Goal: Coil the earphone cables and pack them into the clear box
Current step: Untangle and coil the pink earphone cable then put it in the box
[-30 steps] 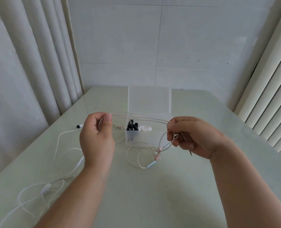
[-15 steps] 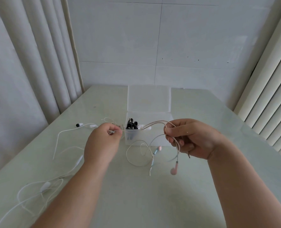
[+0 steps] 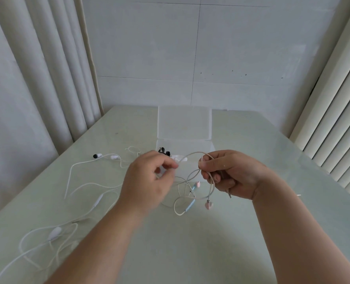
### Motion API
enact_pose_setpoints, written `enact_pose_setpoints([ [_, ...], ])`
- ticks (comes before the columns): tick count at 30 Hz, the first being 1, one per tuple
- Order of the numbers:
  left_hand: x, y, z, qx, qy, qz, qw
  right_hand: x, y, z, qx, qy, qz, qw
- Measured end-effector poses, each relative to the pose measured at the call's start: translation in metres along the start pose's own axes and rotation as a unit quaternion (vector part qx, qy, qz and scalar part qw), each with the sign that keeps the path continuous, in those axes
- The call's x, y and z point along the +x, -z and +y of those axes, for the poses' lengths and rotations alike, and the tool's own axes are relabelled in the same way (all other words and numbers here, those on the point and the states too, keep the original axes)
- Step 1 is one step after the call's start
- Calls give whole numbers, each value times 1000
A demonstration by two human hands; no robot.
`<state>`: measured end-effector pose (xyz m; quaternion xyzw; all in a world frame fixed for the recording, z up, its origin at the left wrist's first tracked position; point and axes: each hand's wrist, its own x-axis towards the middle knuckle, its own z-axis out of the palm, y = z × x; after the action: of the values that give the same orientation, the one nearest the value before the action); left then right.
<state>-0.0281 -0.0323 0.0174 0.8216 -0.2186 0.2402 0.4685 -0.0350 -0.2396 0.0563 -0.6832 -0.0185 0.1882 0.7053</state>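
Loosely looped pale earphone cable (image 3: 211,185), pink earbud (image 3: 209,205) dangling, in right hand (image 3: 233,175)

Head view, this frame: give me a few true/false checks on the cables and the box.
1. The right hand grips loops of the pink earphone cable. True.
2. The clear box has its lid closed. False: the lid is open, tipped back behind the box.
3. A pink earbud hangs below the right hand. True.
4. The white earphones are packed in the box. False: they lie loose on the table, at the left.
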Motion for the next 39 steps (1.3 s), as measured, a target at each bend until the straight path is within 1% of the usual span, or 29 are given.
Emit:
enact_pose_setpoints([
  [1,-2,-2,1,6,-27,-9,1000,0,0,0,1,-2,0,1000],
  [3,-4,-4,3,46,-76,-3,996,1,-1,0,4,-7,2,1000],
  [6,-5,-5,4,18,-99,-10,995,1,-2,0,8,-6,1,1000],
  [10,-4,-7,3,12,-77,-58,995,0,-5,0,7,-6,-10,1000],
  [12,-3,-8,2,20,-80,-72,994,0,-5,-1,14,-10,-6,1000],
  [19,-1,-6,1,-11,-60,-16,998,1,-4,0,10,-37,12,999],
  [22,-1,-5,2,-23,-52,-6,998,2,-4,1,-21,-41,32,998],
  [27,-2,-5,0,-59,-25,3,998,5,-2,4,-84,-23,77,993],
  [30,-2,-5,0,-77,-12,10,997,7,-1,6,-133,-9,106,985],
  [34,-2,-4,0,-106,1,33,994,7,0,9,-212,-8,151,966],
  [37,0,-5,-3,-125,18,46,991,8,0,9,-222,-6,167,961],
  [39,1,-7,-5,-175,29,26,984,10,0,9,-206,-3,177,962],
])
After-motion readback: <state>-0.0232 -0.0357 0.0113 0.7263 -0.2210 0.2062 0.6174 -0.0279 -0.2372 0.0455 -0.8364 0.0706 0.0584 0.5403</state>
